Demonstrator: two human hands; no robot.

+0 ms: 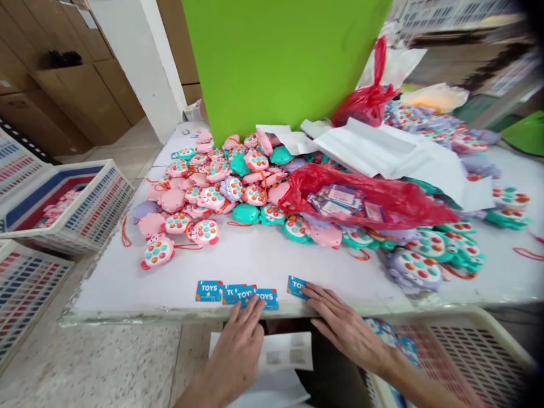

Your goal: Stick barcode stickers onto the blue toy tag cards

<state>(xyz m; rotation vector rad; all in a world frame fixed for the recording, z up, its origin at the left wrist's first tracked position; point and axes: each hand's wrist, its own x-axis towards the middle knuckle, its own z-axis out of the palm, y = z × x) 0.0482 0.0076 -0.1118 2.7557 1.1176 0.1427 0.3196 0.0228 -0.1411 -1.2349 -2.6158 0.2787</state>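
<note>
Near the front edge of the white table (161,289), several blue cards (209,290) printed "TOYS" lie in a partly overlapping row. My left hand (240,345) reaches over the edge, its outstretched fingertips resting on the right-hand cards of that row. Apart from the row, to the right, is a single blue card (296,286). The fingers of my right hand (344,323) are extended, with the tips on that card's right side and covering part of it. A white sheet with printed grey labels (289,351) rests below the table edge, between my hands.
Animal-shaped toys with coloured bubbles (204,232) are heaped behind the cards. An opened red plastic bag (408,207) holds more cards, with white paper sheets (374,147) behind it. A green panel (280,68) stands at the back. Plastic baskets (476,351) flank the table.
</note>
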